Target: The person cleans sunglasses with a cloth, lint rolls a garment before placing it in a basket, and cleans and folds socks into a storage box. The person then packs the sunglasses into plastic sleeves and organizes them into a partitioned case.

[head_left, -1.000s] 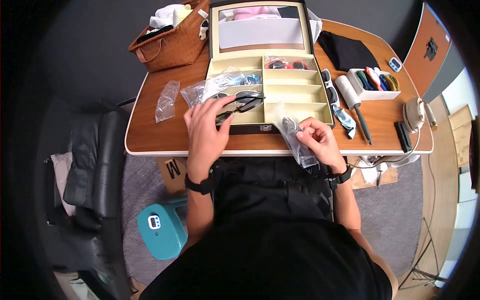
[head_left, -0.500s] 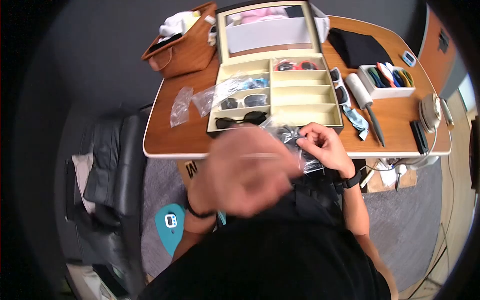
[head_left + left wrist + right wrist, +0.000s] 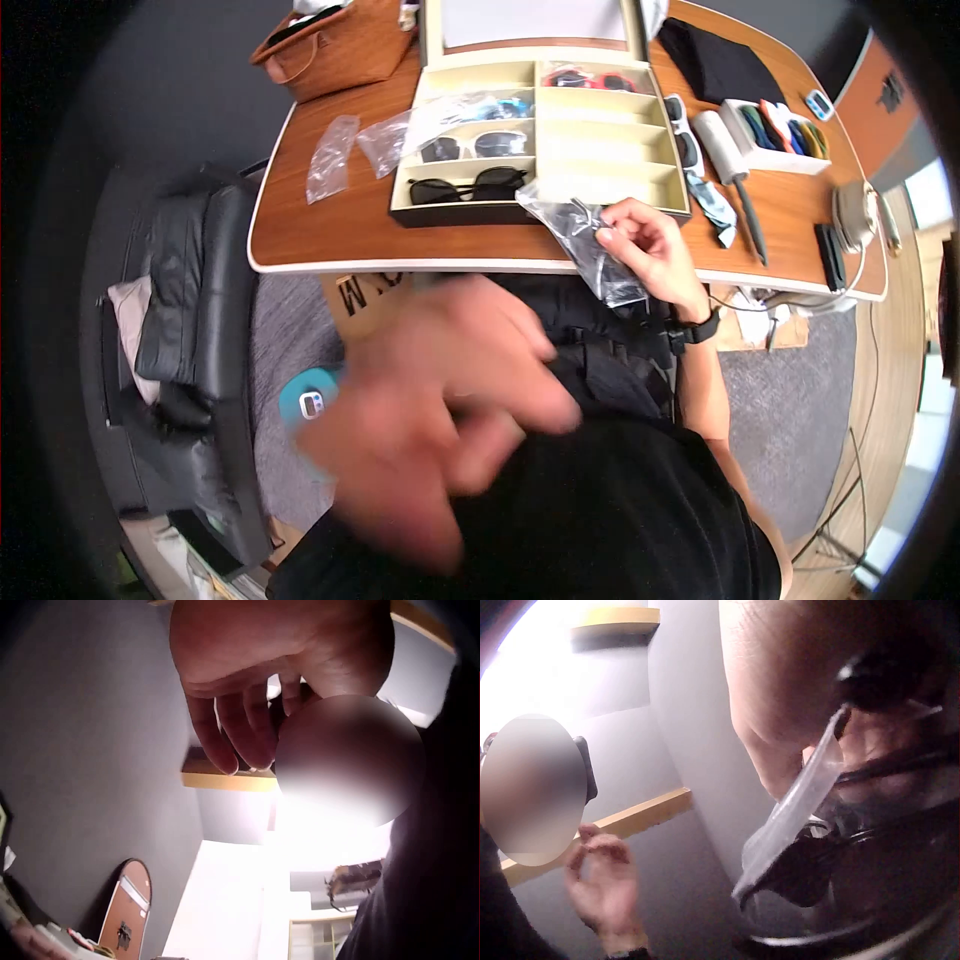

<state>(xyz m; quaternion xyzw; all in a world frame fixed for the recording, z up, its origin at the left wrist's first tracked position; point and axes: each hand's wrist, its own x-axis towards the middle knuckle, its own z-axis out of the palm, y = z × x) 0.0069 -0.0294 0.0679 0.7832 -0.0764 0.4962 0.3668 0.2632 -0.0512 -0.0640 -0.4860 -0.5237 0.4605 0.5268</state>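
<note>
The right hand pinches a clear bag with dark glasses inside, at the table edge just in front of the open case. The left hand is raised near the head camera, blurred, fingers loosely curled, holding nothing. 2 pairs lie in the case's left compartments.

The wooden bench carries an open glasses case, a woven basket, 2 clear plastic bags left of the case, a lint roller, a black cloth and a white tray of coloured glasses.
</note>
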